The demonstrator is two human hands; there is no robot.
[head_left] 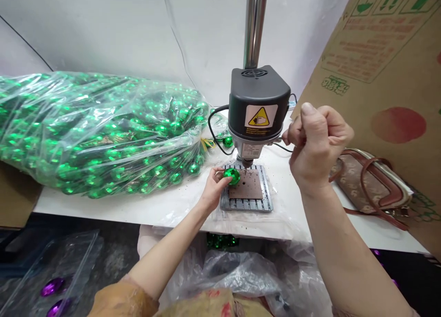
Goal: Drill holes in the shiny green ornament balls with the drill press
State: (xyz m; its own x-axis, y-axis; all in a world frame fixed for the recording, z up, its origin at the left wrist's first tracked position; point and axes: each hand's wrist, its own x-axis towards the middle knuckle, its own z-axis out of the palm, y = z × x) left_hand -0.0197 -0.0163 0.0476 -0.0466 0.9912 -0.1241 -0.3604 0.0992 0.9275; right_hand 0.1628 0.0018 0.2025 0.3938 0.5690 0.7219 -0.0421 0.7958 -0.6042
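Observation:
Pinched between the fingers of my left hand is a shiny green faceted ball. It is held over the left part of a brown board, which lies on the grooved metal base of a small drill press. The drill bit points down just right of the ball, apart from it as far as I can see. My right hand is closed in a fist at the right side of the drill head, around the feed lever, most of which the fingers hide.
A big clear bag of green balls fills the table's left side, tied with a yellow tie. A brown handbag and a large cardboard box stand at right. Dark shavings dot the base. Plastic sheeting hangs below the table edge.

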